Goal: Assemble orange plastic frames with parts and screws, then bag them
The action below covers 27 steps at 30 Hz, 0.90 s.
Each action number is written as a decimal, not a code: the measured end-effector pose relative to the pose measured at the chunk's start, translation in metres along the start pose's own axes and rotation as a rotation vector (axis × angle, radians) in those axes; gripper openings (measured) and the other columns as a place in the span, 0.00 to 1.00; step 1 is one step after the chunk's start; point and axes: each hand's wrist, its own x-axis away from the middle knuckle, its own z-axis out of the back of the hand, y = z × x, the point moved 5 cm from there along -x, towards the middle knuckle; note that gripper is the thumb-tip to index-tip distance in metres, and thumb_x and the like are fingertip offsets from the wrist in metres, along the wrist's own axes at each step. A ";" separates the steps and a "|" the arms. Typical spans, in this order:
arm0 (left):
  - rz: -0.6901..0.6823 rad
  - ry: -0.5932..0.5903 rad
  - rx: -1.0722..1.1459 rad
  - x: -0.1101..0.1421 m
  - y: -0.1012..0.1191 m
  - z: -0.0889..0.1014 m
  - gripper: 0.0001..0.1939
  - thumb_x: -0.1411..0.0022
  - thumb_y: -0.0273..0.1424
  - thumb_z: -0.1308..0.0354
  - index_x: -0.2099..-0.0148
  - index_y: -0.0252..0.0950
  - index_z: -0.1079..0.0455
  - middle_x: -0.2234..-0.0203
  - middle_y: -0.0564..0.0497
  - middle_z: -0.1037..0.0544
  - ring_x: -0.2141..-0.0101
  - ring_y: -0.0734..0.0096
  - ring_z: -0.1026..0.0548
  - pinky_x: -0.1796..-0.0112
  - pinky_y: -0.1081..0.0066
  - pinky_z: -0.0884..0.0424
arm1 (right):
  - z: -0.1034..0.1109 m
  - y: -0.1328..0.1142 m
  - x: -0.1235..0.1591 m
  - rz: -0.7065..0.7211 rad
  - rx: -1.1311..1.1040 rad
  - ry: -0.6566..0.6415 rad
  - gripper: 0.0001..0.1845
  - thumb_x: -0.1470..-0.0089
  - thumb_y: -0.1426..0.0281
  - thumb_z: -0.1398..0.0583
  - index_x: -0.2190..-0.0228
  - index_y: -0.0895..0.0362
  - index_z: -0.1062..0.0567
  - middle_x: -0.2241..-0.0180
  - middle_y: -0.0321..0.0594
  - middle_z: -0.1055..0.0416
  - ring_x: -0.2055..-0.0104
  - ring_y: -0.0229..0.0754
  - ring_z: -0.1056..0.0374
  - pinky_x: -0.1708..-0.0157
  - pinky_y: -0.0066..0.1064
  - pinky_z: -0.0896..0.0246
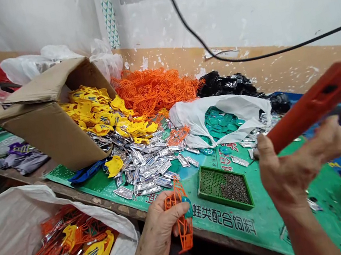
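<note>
My left hand pinches an orange lattice-like plastic frame at the table's front edge. A teal plastic piece sits against that frame by my thumb. My right hand is closed round a red electric screwdriver, which slants up to the right; its tip is mostly hidden by the hand. Between the hands lies a green tray with small screws gathered in its right part. Silver printed plates are heaped behind my left hand.
A cardboard box lies on its side, spilling yellow parts. Orange frames and black parts are piled by the wall. A white bag holds teal pieces. Another white sack contains assembled pieces. A black cable hangs overhead.
</note>
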 end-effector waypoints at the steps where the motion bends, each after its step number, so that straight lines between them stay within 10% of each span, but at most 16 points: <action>1: -0.005 0.007 0.012 0.001 0.001 0.001 0.12 0.51 0.32 0.33 0.65 0.34 0.30 0.73 0.55 0.27 0.79 0.81 0.32 0.76 0.78 0.34 | -0.006 -0.005 0.005 0.119 0.170 0.024 0.35 0.56 0.67 0.33 0.46 0.48 0.38 0.41 0.47 0.48 0.38 0.60 0.54 0.54 0.45 0.39; 3: -0.003 0.026 0.032 0.002 0.001 0.002 0.13 0.51 0.33 0.32 0.65 0.35 0.30 0.73 0.56 0.28 0.78 0.79 0.32 0.75 0.76 0.32 | -0.036 -0.003 0.014 0.269 0.547 -0.157 0.24 0.49 0.64 0.38 0.50 0.54 0.33 0.43 0.50 0.43 0.39 0.59 0.50 0.47 0.50 0.46; 6: -0.001 0.051 0.058 0.004 0.000 0.004 0.13 0.52 0.34 0.31 0.65 0.36 0.30 0.75 0.57 0.29 0.77 0.78 0.32 0.74 0.76 0.34 | -0.096 0.033 0.026 0.142 0.868 -0.803 0.14 0.40 0.66 0.47 0.57 0.57 0.27 0.52 0.49 0.32 0.46 0.51 0.38 0.46 0.45 0.45; 9: -0.014 0.025 0.098 0.004 0.001 0.005 0.12 0.50 0.35 0.32 0.65 0.36 0.29 0.73 0.56 0.27 0.75 0.78 0.32 0.71 0.76 0.33 | -0.130 0.059 0.032 0.024 0.970 -1.053 0.11 0.41 0.66 0.44 0.62 0.59 0.25 0.59 0.47 0.27 0.55 0.46 0.31 0.54 0.40 0.37; 21: 0.035 0.073 0.272 0.002 0.003 0.014 0.14 0.54 0.35 0.30 0.64 0.36 0.23 0.70 0.53 0.23 0.72 0.76 0.29 0.68 0.76 0.31 | -0.146 0.093 0.036 -0.289 0.841 -1.183 0.17 0.41 0.64 0.42 0.53 0.58 0.30 0.52 0.44 0.31 0.54 0.44 0.31 0.56 0.42 0.32; 27: -0.014 0.109 0.245 0.002 0.012 0.017 0.16 0.55 0.34 0.30 0.62 0.36 0.23 0.68 0.52 0.22 0.69 0.73 0.28 0.65 0.74 0.31 | -0.122 0.058 0.041 -0.378 0.355 -1.164 0.14 0.44 0.67 0.45 0.56 0.60 0.30 0.72 0.34 0.30 0.70 0.38 0.30 0.70 0.29 0.35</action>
